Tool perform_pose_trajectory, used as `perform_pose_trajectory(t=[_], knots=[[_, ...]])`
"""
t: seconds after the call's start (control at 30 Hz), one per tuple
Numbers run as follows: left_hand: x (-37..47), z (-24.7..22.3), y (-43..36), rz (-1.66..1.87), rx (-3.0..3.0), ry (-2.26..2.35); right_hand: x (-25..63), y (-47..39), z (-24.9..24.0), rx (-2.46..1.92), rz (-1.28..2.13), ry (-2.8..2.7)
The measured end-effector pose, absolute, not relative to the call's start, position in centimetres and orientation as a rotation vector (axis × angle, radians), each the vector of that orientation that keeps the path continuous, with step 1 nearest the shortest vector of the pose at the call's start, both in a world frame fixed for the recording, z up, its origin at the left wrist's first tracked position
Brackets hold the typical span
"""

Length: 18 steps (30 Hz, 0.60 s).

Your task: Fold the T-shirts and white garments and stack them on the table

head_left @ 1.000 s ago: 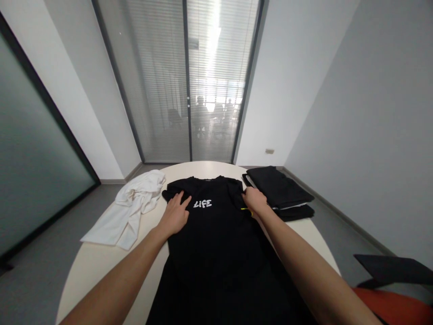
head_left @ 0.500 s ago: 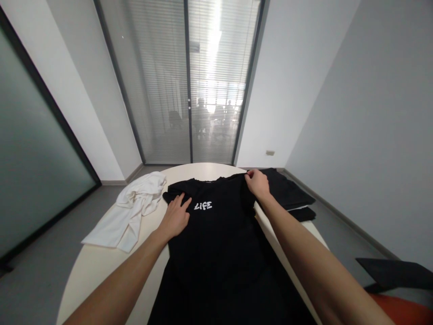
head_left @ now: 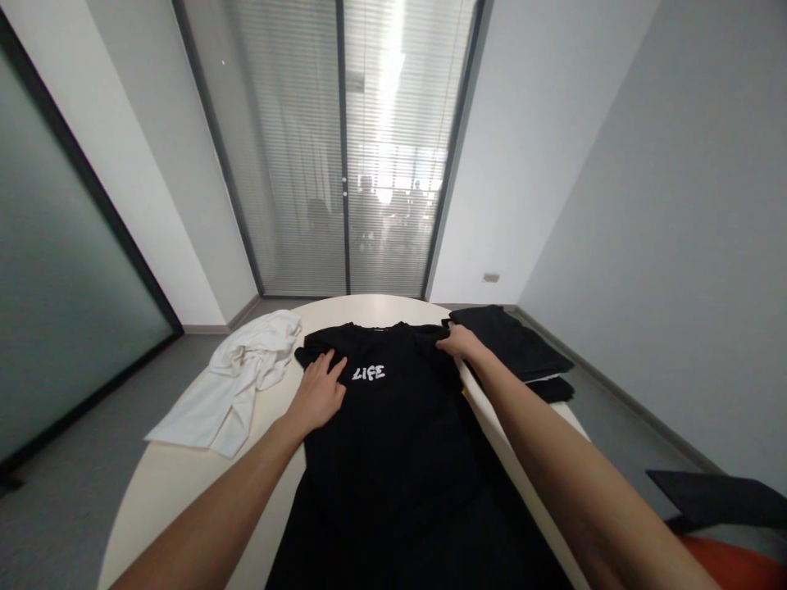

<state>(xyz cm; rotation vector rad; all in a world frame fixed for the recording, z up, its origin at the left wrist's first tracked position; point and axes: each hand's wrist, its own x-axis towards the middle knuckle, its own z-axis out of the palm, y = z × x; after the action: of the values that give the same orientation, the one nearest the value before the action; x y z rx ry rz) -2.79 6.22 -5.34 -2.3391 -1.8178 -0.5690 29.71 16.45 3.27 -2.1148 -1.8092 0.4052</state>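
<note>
Fingers (head_left: 448,344) of the right hand (head_left: 464,342) bend at the right sleeve (head_left: 429,333) of a black T-shirt (head_left: 393,442); cannot tell whether they pinch cloth. Left hand (head_left: 316,393) lies on the far left of the shirt, digits spread, grasping nothing visible.

Change over the last half second: right hand sits nearer and more to the left; sleeve, drawn out toward the right then, now lies turned in toward the body. For the work in hand, looks like arranging of the right side, left hand probably steadying the cloth.

Shirt lies front up on a pale table (head_left: 147,492), collar at the far side; near end runs into black, hem not distinguishable.

Writing: white lettering (head_left: 369,374) across the chest, seems to say LIFE in loose characters. Collar label (head_left: 379,329) too small to read; no brand legible.

Farther out: rumpled white garment (head_left: 239,385) left, dark folded pile (head_left: 510,340) far right, black-and-red chair (head_left: 713,496) near right, glass partition (head_left: 295,205) with blinds beyond
</note>
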Motion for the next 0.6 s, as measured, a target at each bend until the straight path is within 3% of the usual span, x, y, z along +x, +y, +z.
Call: perform_pose_trajectory(t=[0.23, 0.43, 0.6], knots=[[-2.8, -5.4, 6.4, -0.604, -2.332, -1.806, 29.3, 16.6, 6.1, -2.14, 0.192, -1.75], [-2.9, -5.5, 6.7, -0.618, -2.342, -1.814, 31.1, 16.9, 9.5, -2.117, -0.237, -1.731], [-3.0, -5.7, 7.1, -0.61, -2.353, -1.83, 33.4, 17.9, 9.1, -2.173, -0.355, -1.931]])
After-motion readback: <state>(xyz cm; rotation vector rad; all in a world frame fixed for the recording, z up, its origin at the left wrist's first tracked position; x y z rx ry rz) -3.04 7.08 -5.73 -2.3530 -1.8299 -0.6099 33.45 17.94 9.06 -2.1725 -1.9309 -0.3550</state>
